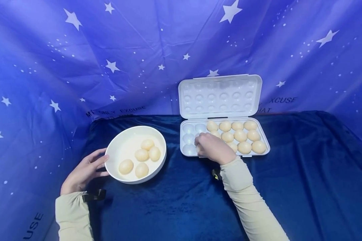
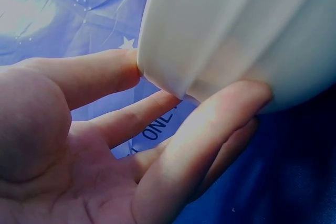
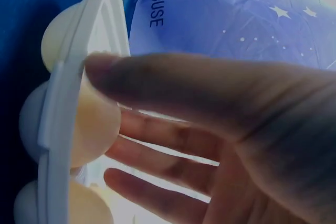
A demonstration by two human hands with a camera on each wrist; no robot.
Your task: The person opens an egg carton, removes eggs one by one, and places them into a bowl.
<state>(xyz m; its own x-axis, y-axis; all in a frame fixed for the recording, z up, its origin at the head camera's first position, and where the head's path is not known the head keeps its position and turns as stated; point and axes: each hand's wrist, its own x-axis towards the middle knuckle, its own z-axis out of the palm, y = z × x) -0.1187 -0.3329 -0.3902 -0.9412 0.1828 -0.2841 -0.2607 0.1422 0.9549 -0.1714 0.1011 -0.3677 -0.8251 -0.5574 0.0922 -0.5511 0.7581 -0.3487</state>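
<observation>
The bowl (image 1: 125, 144) is set at left on dark blue cloth (image 1: 169, 207) and is held by the left hand (image 1: 85, 169): thumb laid at the rim on the left side, fingers spread apart along the outer wall. Five eggs (image 1: 126, 166) are held in the bowl, three grouped toward far right, one at near left, one at near right.

The carton (image 1: 188, 139) is placed right of the bowl, a bit farther back, with its lid (image 1: 220, 95) swung up at the far side; rows of round bumps are seen on the lid.

An egg (image 3: 97, 127) is pinched between thumb and fingertips by the right hand (image 1: 214, 149), at the near row's second cell from left. Whether it is fully seated cannot be told. The other carton eggs (image 1: 240, 135) are lined up to the right in three rows; four are counted in the far row, and some of the rest are partly covered by the right hand.

Both forearms are covered by pale sleeves (image 1: 247, 194). A black strap (image 1: 93, 195) is worn at the left wrist. A blue starry backdrop (image 1: 138, 40) is hung behind.
</observation>
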